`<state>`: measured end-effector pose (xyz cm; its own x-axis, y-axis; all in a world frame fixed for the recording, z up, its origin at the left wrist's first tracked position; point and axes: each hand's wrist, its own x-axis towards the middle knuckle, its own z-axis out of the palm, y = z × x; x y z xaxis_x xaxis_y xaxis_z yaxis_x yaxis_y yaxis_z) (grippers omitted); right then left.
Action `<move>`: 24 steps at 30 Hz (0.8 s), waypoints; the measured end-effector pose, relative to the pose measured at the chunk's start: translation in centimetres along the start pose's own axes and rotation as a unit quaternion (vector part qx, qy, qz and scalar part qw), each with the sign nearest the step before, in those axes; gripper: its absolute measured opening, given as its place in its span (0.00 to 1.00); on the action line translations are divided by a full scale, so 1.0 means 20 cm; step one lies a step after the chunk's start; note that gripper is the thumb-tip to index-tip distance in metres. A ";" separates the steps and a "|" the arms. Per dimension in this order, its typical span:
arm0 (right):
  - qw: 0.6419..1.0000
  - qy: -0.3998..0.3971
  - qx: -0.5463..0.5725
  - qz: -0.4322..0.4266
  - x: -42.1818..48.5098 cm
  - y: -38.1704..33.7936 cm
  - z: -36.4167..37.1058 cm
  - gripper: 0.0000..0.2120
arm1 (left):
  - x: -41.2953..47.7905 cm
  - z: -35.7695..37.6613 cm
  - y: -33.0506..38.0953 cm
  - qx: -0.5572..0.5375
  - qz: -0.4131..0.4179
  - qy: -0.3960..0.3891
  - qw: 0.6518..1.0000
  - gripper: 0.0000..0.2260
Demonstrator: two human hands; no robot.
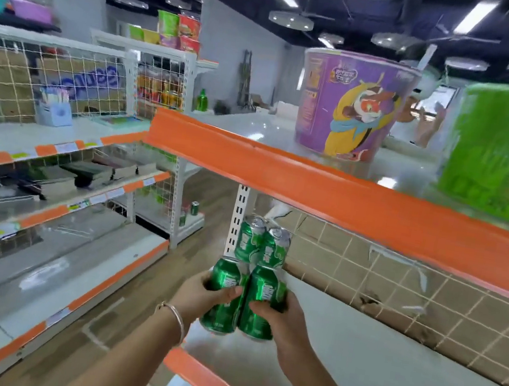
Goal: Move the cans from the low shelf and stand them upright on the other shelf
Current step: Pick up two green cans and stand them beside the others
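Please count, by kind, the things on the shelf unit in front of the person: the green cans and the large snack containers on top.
Green cans held in the hands: 2 (left hand, right hand)
Green cans standing behind them: 2
Purple tub: 1
Green pack: 1
Total: 6

Four green cans (245, 277) upright, clustered touching on white shelf (385, 371).

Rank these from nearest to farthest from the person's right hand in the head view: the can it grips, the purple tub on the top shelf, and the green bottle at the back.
1. Green can, gripped by the right hand, on the shelf in front.
2. Purple tub, standing above on the top shelf.
3. Green bottle, far back, left of the tub.
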<state>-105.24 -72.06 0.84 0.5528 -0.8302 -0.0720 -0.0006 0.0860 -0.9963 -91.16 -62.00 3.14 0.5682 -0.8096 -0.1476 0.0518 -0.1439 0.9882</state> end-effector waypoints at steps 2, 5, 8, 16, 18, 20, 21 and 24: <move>1.000 0.022 -0.003 -0.022 0.05 0.02 0.04 0.25 | 0.09 -0.02 0.00 0.004 -0.002 -0.020 1.000 0.11; 0.997 0.034 -0.010 -0.070 0.09 0.06 0.08 0.27 | 0.21 -0.05 -0.04 -0.003 -0.009 -0.047 0.999 0.11; 0.992 0.044 -0.019 -0.115 0.12 0.10 0.12 0.31 | 0.29 -0.08 -0.11 -0.004 -0.016 -0.078 0.997 0.19; 0.980 0.087 -0.122 -0.134 0.21 0.17 0.13 0.36 | 0.42 -0.15 -0.12 0.032 0.043 -0.104 0.993 0.21; 0.975 0.092 -0.166 -0.119 0.27 0.17 0.13 0.40 | 0.46 -0.16 -0.12 0.080 0.061 -0.076 0.992 0.20; 0.970 0.111 -0.192 -0.096 0.32 0.16 0.15 0.41 | 0.55 -0.17 -0.15 0.170 0.084 -0.064 0.980 0.26; 0.969 0.126 -0.195 -0.084 0.33 0.16 0.17 0.39 | 0.61 -0.18 -0.19 0.190 0.086 -0.072 0.975 0.29; 0.964 0.192 -0.166 -0.074 0.37 0.18 0.21 0.31 | 0.60 -0.16 -0.12 0.232 0.120 -0.098 0.960 0.29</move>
<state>-97.65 -75.54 -3.03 0.2176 -0.9681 0.1242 -0.2473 -0.1778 -0.9525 -81.82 -69.51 -0.95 0.3500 -0.9362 0.0326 -0.4592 -0.1411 0.8770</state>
